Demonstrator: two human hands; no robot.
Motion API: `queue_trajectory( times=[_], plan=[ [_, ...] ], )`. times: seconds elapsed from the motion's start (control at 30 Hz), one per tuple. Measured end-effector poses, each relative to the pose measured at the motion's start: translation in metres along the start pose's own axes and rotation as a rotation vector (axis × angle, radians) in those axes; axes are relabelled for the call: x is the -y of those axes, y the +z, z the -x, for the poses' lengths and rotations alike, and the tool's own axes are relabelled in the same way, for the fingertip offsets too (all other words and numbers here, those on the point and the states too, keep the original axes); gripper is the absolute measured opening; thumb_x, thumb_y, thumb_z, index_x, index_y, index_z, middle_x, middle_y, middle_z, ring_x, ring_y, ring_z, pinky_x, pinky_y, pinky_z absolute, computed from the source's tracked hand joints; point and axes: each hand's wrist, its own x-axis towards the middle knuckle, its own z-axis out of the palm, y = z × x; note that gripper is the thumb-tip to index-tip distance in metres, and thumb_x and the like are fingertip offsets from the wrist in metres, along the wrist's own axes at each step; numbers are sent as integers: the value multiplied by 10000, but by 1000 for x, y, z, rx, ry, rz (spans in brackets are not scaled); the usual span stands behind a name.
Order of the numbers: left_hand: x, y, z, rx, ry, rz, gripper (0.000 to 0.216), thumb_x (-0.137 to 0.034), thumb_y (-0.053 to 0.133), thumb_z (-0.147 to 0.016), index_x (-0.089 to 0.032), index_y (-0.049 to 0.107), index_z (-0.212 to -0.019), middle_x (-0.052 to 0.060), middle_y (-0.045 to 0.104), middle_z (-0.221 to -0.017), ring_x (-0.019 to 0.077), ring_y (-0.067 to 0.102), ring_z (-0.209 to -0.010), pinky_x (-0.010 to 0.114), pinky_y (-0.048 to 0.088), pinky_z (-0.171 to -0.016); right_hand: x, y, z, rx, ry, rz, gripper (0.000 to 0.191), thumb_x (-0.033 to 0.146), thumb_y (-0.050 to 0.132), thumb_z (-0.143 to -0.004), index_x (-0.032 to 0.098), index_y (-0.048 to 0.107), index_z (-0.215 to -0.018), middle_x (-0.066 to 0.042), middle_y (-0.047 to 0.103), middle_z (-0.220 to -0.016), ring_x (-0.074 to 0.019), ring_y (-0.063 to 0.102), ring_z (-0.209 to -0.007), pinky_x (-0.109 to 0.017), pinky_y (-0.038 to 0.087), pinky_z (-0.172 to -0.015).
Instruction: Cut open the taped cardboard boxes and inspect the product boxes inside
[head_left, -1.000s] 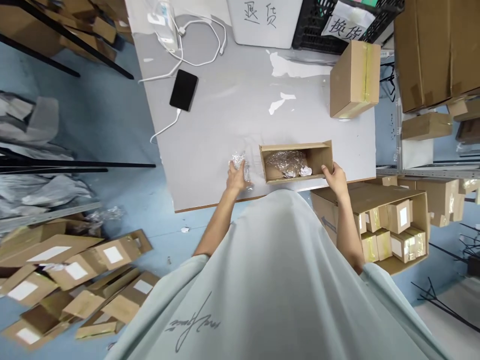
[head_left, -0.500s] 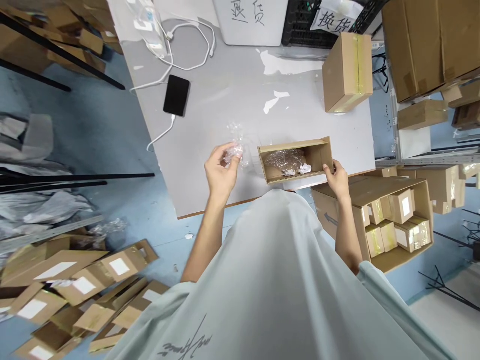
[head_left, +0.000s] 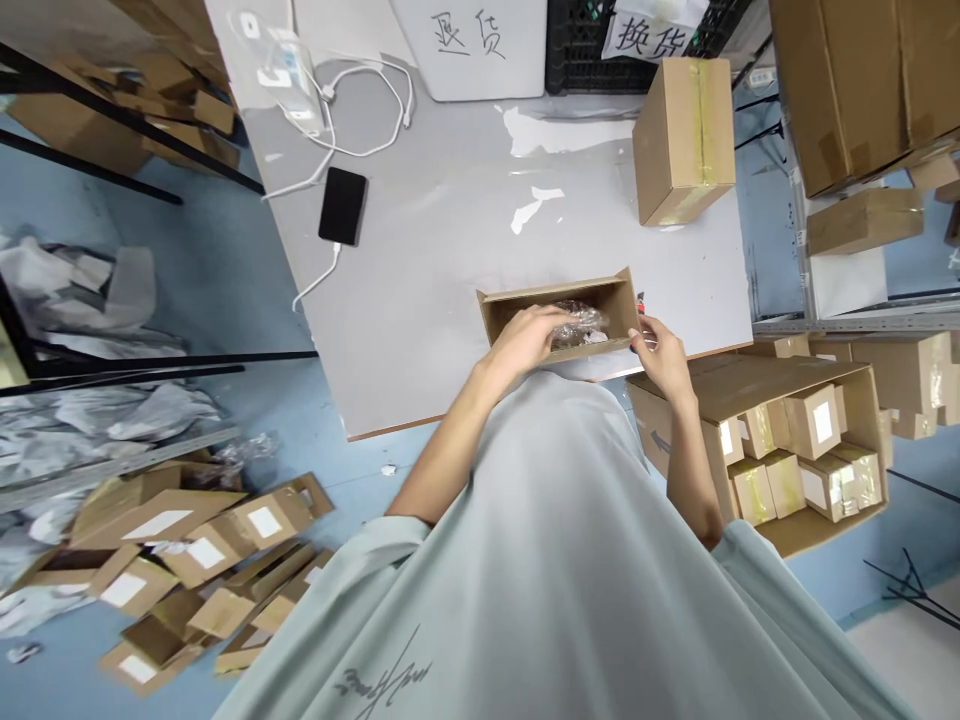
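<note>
An open, narrow cardboard box [head_left: 556,294] lies at the table's near edge, its opening towards me. Crumpled clear plastic wrap [head_left: 589,318] fills part of it, with a bit of white paper [head_left: 595,337] beside. My left hand [head_left: 525,340] reaches over the near wall, its fingers closed on the plastic inside; the thumb is hidden. At the box's right end, my right hand [head_left: 664,358] grips the corner with thumb and curled fingers. A small red and black object [head_left: 640,303] shows just beyond those fingers; I cannot make out its kind.
A taped carton [head_left: 681,140] stands on the table's right, near a black crate [head_left: 600,65] and a white panel [head_left: 472,50]. A black device [head_left: 343,206] with a white cable lies left. A large carton [head_left: 780,370] of small boxes stands right; discarded boxes [head_left: 225,545] lie on the floor.
My left hand has carried the clear plastic from the bare tabletop rightward into the box. The box sits slightly further left in view. The red and black object now shows by my right hand.
</note>
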Motion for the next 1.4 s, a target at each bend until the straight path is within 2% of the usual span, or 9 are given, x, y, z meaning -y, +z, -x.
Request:
queue_trajectory(
  times=[0.13, 0.27, 0.4, 0.53, 0.7, 0.83, 1.13, 1.27, 1.4],
  plan=[
    [11, 8, -13, 31, -136, -42, 775, -69, 767, -891, -260, 666, -1635, 147, 633, -1695, 403, 588, -1591, 579, 444, -1337, -7, -3, -9, 33, 12, 15, 548, 555, 654, -1033, 202, 760, -1439, -183, 826, -1385, -375, 812, -1214, -570, 660, -1090],
    [4, -5, 16, -74, -210, 17, 606, -271, 741, -1012, -257, 675, -1615, 112, 714, -1598, 368, 671, -1488, 515, 508, -1283, -13, -9, -18, 61, -18, -8, 570, 585, 643, -1038, 202, 751, -1446, -179, 829, -1382, -365, 815, -1216, -577, 660, -1102],
    [-16, -15, 66, -350, -337, -1, 403, -367, 642, -1086, -250, 768, -1451, 106, 778, -1442, 349, 701, -1381, 503, 516, -1257, -13, -17, -26, 75, -38, 19, 548, 569, 635, -1032, 187, 768, -1402, -177, 851, -1303, -359, 828, -1162, -550, 661, -1070],
    [-21, 0, 93, -682, -611, 2, 491, -449, 727, -1026, -203, 712, -1451, 165, 708, -1506, 345, 711, -1310, 478, 588, -1131, -12, -20, -32, 146, -12, 73, 420, 570, 653, -1025, 225, 822, -1195, -140, 884, -1116, -344, 848, -993, -499, 663, -971],
    [-6, 26, 96, -579, -905, 324, 310, -441, 690, -999, -211, 718, -1206, 115, 816, -1227, 282, 801, -951, 400, 627, -838, -9, -19, -32, 213, -22, 132, 383, 586, 617, -1047, 254, 805, -1065, -104, 876, -936, -340, 843, -869, -465, 639, -888],
    [-8, 30, 102, -633, -873, 309, 279, -443, 640, -1006, -224, 723, -1158, 80, 831, -1105, 263, 804, -884, 369, 603, -805, -5, -22, -28, 188, -64, 137, 437, 634, 578, -1073, 255, 796, -1060, -114, 873, -918, -351, 842, -888, -457, 626, -881],
    [1, 35, 112, -689, -853, 421, 405, -569, 681, -984, -207, 744, -1154, 110, 832, -1215, 275, 804, -1028, 407, 670, -912, -11, -19, -26, 249, -58, 5, 534, 725, 572, -1056, 245, 803, -1103, -124, 880, -1063, -340, 844, -1003, -455, 637, -946],
    [16, 40, 118, -807, -832, 599, 580, -719, 566, -1059, -198, 737, -1247, 146, 813, -1300, 265, 802, -1121, 417, 691, -961, -29, -14, -32, 261, -31, -119, 598, 759, 508, -1082, 234, 776, -1182, -118, 865, -1107, -316, 851, -1025, -453, 650, -970],
    [38, 49, 115, -806, -918, 748, 520, -668, 568, -1087, -188, 735, -1197, 178, 800, -1330, 269, 806, -1153, 466, 677, -1051, -58, -3, -46, 266, 14, -90, 684, 808, 472, -1046, 216, 772, -1211, -160, 862, -1188, -351, 840, -1099, -523, 645, -1015]
  ],
)
